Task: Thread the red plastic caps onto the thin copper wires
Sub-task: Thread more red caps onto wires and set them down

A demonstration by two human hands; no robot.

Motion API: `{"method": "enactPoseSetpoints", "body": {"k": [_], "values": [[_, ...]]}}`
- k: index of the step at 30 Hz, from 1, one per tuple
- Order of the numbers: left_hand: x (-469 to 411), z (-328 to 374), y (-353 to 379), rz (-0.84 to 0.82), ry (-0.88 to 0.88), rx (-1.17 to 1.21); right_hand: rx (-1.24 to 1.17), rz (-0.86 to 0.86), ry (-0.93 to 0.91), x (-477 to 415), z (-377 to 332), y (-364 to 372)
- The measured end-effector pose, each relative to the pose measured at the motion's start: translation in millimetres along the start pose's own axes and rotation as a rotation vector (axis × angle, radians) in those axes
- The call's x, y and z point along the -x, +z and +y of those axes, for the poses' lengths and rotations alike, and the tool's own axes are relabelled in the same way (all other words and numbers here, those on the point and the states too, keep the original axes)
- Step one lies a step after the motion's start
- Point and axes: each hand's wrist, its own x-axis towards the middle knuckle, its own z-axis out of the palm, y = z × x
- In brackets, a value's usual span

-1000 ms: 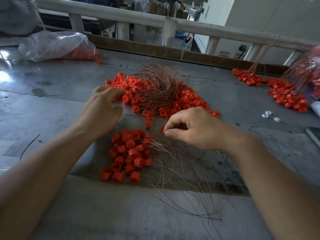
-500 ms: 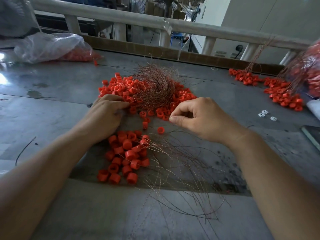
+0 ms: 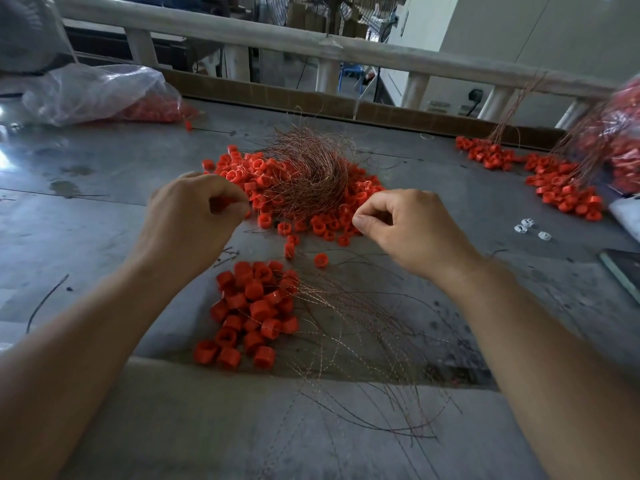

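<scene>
1. Hands hovered low over the table (image 3: 104,237), on the near side of the loose caps (image 3: 329,225) heaped round the tangled wire bundle (image 3: 311,171).
2. The left hand (image 3: 194,220) was curled, thumb and forefinger closed on what looked like a red cap (image 3: 221,204). Most of the cap sat hidden in the hollow of the hand, so which way its hole faced could not be told.
3. The right hand (image 3: 415,230) was curled too, with its thumb tip pressed against the forefinger and the pinch pointing left. Whether a strand sat in that pinch could not be made out.
4. The two pinches faced each other across an open gap at roughly the same height, with the cap lying to the left of the right fingertips.
5. By my judgement, any wire end needed to run left to right along that line. The cap's hole would have to turn toward the right hand for the two to meet.
6. The bundle lay beyond and between the hands, nearer the right fingertips than the left. The right hand therefore seemed better placed to draw a strand.
7. Threaded caps (image 3: 252,306) lay between the forearms, their trailing wires (image 3: 363,341) fanning right and toward the near edge, well clear of both hands.
</scene>
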Motion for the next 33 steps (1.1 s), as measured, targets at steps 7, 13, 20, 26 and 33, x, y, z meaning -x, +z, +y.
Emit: {"method": "enactPoseSetpoints", "body": {"k": [7, 13, 20, 26, 33], "values": [[10.6, 14.5, -6.1, -0.012, 0.078, 0.215, 0.146, -0.089, -0.173, -4.2, 1.2, 14.4], [11.5, 16.2, -6.6, -0.037, 0.117, 0.204, 0.222, -0.225, -0.194, -7.0, 1.6, 25.8], [11.7, 15.4, -5.7, -0.044, 0.099, 0.226, 0.21, -0.223, -0.186, -5.9, 2.0, 26.9], [10.3, 16.3, -6.7, -0.138, 0.029, 0.471, 0.045, 0.087, -0.257, -4.5, -0.9, 16.5], [13.1, 17.6, -1.2, -0.304, -0.039, 0.819, -0.23, 0.375, -0.28, 0.5, -8.8, 5.5]]}}
